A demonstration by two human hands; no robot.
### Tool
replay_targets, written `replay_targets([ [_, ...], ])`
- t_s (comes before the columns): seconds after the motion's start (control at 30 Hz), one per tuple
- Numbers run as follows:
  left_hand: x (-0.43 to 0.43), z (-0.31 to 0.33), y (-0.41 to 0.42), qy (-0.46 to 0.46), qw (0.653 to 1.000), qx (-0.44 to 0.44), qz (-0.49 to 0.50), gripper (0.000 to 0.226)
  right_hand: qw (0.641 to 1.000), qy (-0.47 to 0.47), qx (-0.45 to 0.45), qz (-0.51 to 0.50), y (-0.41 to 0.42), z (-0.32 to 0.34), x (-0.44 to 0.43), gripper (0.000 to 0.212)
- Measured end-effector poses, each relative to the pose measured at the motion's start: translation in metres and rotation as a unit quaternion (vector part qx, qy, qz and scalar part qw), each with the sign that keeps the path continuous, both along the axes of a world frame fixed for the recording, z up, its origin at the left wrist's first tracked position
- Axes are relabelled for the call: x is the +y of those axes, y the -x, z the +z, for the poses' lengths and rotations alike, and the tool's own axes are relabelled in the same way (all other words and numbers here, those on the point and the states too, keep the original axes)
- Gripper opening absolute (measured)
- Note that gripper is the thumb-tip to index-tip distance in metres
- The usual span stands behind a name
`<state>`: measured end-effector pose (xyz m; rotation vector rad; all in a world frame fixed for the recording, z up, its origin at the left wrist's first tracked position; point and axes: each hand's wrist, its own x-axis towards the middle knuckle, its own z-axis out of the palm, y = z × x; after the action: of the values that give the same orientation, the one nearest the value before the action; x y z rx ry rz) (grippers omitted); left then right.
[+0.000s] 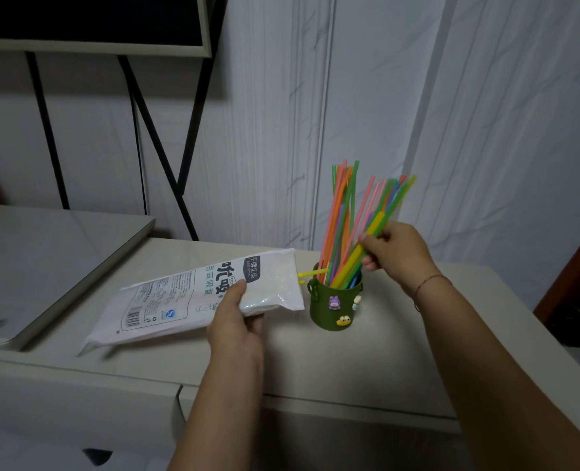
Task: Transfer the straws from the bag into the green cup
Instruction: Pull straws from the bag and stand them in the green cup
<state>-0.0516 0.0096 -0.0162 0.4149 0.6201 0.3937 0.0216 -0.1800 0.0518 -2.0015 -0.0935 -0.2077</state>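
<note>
- A person's left hand (236, 321) grips a white printed bag (166, 300) near its open end, thumb on top and fingers curled underneath.
- The bag lies slanted on a pale table (350, 368), its mouth just beside the cup (329, 316). This likely keeps the opening steady and close, so each move across is short.
- The right hand (397, 253) is closed round a bunch of straws (341, 212) partway up their length, above the cup's rim. Their lower ends are already inside the cup, so the hold seems meant to guide them down and stop them from fanning out.
- The straws are long, thin and brightly mixed: orange, pink, green, yellow, blue and purple. They stand in the cup leaning to the right, with their tops spread apart.
- One yellow straw (310, 273) pokes out of the bag's mouth towards the cup, so the transfer looks mostly done but not finished. How many more are inside the bag cannot be seen.
- The cup is dark green and stands upright on the table, with small cartoon stickers (334, 302) on its side.
</note>
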Motion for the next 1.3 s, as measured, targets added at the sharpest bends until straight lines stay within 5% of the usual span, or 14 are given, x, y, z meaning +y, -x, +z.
replay_targets([
  [0.33, -0.004, 0.001, 0.001, -0.018, 1.000, 0.004, -0.020, 0.046, 0.998, -0.033, 0.038, -0.029, -0.008, -0.024, 0.006, 0.020],
  [0.57, -0.008, 0.006, 0.005, -0.038, 0.999, -0.015, -0.035, 0.037, 0.986, -0.143, 0.062, -0.052, 0.007, -0.032, 0.001, 0.030],
  [0.7, -0.010, 0.009, 0.008, -0.073, 0.996, -0.028, -0.033, 0.041, 0.985, -0.146, 0.066, -0.065, 0.028, -0.031, -0.003, 0.009],
  [0.8, -0.011, 0.011, 0.010, -0.098, 0.994, -0.039, -0.040, 0.032, 0.975, -0.196, 0.082, -0.069, 0.043, -0.027, -0.001, 0.021],
  [0.9, -0.015, 0.014, 0.013, -0.136, 0.988, -0.054, -0.050, 0.026, 0.934, -0.314, 0.168, -0.031, 0.057, -0.031, 0.014, 0.019],
  [1.1, -0.024, 0.019, 0.018, -0.236, 0.966, -0.089, -0.059, 0.035, 0.789, -0.521, 0.324, 0.035, 0.067, -0.037, 0.033, 0.030],
  [1.3, -0.029, 0.023, 0.023, -0.342, 0.929, -0.118, -0.074, 0.040, 0.771, -0.542, 0.333, 0.025, 0.067, -0.039, 0.029, 0.032],
])
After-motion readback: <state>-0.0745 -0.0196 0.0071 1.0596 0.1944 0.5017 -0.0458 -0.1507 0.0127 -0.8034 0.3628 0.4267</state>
